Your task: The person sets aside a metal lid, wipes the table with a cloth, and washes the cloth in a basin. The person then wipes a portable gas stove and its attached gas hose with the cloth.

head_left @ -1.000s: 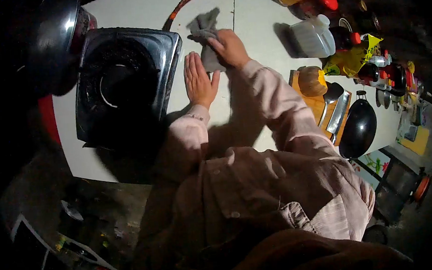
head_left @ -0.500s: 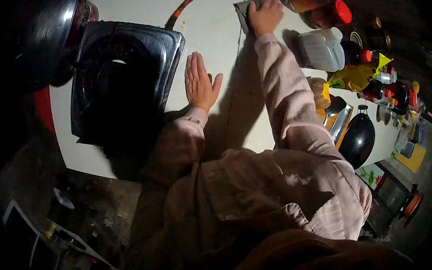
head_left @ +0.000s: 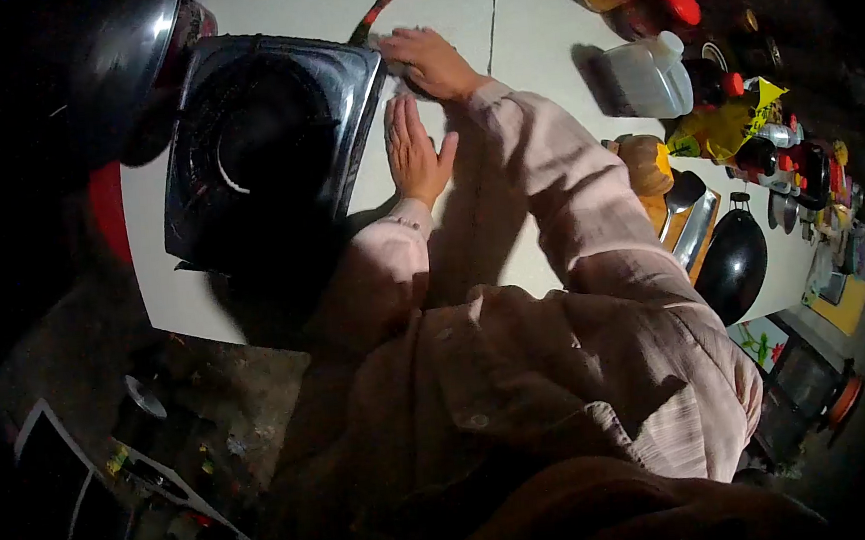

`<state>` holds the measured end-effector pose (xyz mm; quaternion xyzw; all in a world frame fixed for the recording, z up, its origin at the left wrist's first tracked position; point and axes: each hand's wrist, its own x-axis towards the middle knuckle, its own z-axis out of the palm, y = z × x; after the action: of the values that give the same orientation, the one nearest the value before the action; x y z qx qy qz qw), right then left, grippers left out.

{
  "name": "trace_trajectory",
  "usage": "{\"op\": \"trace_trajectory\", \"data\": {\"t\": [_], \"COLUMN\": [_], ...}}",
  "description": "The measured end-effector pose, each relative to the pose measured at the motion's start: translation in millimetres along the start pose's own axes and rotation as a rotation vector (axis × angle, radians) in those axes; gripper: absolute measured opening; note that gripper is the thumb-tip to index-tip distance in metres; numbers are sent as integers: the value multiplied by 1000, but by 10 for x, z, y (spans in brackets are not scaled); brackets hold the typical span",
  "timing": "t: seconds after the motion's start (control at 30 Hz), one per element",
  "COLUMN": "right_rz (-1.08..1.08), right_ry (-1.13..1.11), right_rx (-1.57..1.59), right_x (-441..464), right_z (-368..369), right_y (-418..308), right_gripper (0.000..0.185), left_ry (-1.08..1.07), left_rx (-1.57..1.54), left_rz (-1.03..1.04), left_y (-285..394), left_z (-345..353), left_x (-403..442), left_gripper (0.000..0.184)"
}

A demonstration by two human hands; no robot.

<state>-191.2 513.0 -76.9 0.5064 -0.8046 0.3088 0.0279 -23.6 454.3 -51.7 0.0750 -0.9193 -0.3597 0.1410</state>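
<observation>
My left hand [head_left: 417, 161] lies flat on the white tabletop [head_left: 537, 37], fingers straight and thumb apart, just right of the black gas stove [head_left: 358, 100]. Beyond it, my right hand [head_left: 435, 64] presses down near the stove's upper right corner, its fingers pointing left. A small part of a grey cloth [head_left: 405, 81] shows beneath that palm; most of it is hidden. A dark hose [head_left: 389, 2] curves over the table close to the right fingertips.
A large dark pot [head_left: 127, 66] stands left of the stove. Along the right are a translucent jug [head_left: 648, 79], a red-capped jar [head_left: 680, 4], a cut pumpkin [head_left: 646, 163], a cleaver [head_left: 693, 232] on a board, and a black wok [head_left: 730, 264]. Several bottles crowd the far right edge.
My right hand has swept left with the cloth, from near the jars to the stove's corner. My left hand stays flat beside the stove. The view has shifted slightly.
</observation>
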Motion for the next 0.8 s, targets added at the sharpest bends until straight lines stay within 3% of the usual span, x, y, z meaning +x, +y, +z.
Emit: {"op": "trace_trajectory", "data": {"t": [0.07, 0.13, 0.2, 0.27, 0.37, 0.4, 0.5, 0.57, 0.6, 0.7, 0.8], "right_rz": [-49, 18, 358, 285, 384, 306, 28, -70, -65, 8, 123], "right_ry": [-50, -199, -12, 359, 308, 383, 126, 74, -31, -63, -139], "right_rx": [59, 314, 228, -114, -357, -348, -243, -98, 18, 126, -11], "right_x": [-207, -412, -441, -66, 402, 473, 441, 223, 93, -522, -1157], "right_z": [-77, -233, -316, -367, -142, 17, 115, 14, -126, -254, -265], "right_y": [5, 97, 240, 421, 380, 356, 176, -89, -233, -650, -1069], "right_gripper": [32, 30, 31, 35, 43, 38, 39, 38, 39, 43, 43], "left_ry": [-1, -2, 23, -3, 12, -2, 11, 75, 20, 47, 60], "left_rx": [3, -23, -38, -4, 32, 851, 719, -30, -49, -107, -124], "left_rz": [19, -10, 12, -17, 1, 119, 113, 7, -51, -12, -50], "left_y": [-43, -16, -19, -33, -161, -319, -320, 12, 32, -22, 82], "left_z": [-21, -53, -53, -49, 51, 186, 203, -109, -125, -73, -151], "left_x": [-12, 19, 0, -22, -4, 31, -29, 20, 15, -14, -112], "left_gripper": [74, 74, 75, 80, 76, 74, 74, 73, 74, 71, 69]}}
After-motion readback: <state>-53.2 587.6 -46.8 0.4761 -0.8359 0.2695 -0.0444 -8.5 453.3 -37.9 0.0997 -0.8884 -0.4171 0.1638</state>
